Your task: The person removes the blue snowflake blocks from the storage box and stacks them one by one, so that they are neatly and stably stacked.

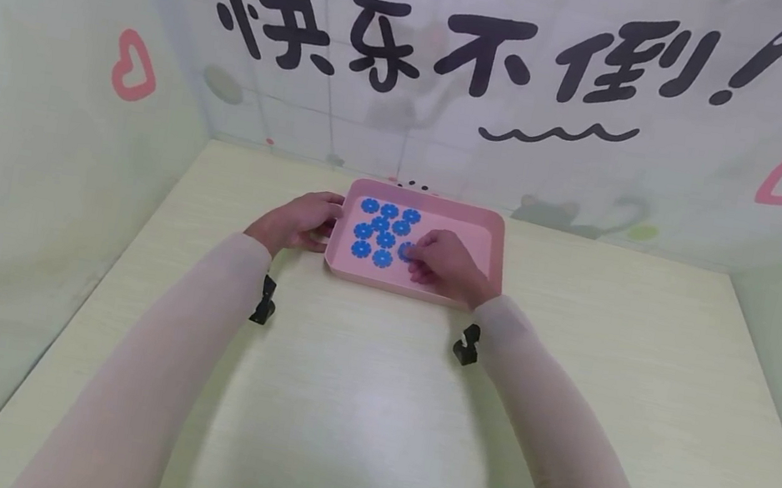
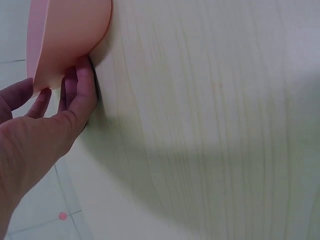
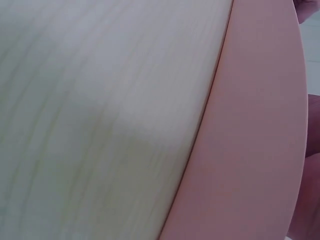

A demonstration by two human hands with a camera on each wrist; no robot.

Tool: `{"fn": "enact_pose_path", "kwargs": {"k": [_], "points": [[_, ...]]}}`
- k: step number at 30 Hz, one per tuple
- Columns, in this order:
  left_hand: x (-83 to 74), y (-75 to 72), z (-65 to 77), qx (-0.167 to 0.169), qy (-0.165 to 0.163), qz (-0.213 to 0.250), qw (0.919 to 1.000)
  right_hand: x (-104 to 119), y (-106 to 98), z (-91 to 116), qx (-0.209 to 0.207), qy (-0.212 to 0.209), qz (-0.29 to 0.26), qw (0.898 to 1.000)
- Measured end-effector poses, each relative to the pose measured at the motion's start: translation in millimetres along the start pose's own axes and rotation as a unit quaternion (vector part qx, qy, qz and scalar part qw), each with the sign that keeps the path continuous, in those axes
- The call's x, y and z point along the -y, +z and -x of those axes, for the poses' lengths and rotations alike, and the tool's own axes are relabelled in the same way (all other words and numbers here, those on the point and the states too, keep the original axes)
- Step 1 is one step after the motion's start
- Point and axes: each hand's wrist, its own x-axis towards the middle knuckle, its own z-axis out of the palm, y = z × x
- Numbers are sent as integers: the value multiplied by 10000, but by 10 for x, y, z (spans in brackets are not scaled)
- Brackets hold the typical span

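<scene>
A pink tray stands at the back of the table, and several blue flower-shaped pieces lie flat in rows over its left half. My left hand holds the tray's left end. In the left wrist view, the thumb of the left hand is at the rim of the tray, with the other fingers against its outer wall. Reaching over the front wall, my right hand pinches one blue flower-shaped piece at the right of the rows. The tray wall hides most of this hand in the right wrist view.
The pale wooden table extends in front of the tray and to both sides. Behind it hangs a white printed backdrop, close to the tray's far edge. Pale side panels border the table.
</scene>
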Motion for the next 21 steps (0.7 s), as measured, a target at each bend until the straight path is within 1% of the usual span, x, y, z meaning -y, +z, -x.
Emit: {"fn": "enact_pose_path", "kwargs": {"k": [5,10,13,21], "points": [[16,-3,-19,-12,40,-29,10000,-53,-73,19,60,-124,-146,9998],[23,3,-21,37,89,-43,9999,-39,-180,63,-20,-268,32,9996],[26,7,-20,36,77,-51,10000,-29,-257,73,-219,-383,153,9989],[35,5,-31,-17,112,-51,9999,-41,-484,168,-756,-861,-230,9931]]}}
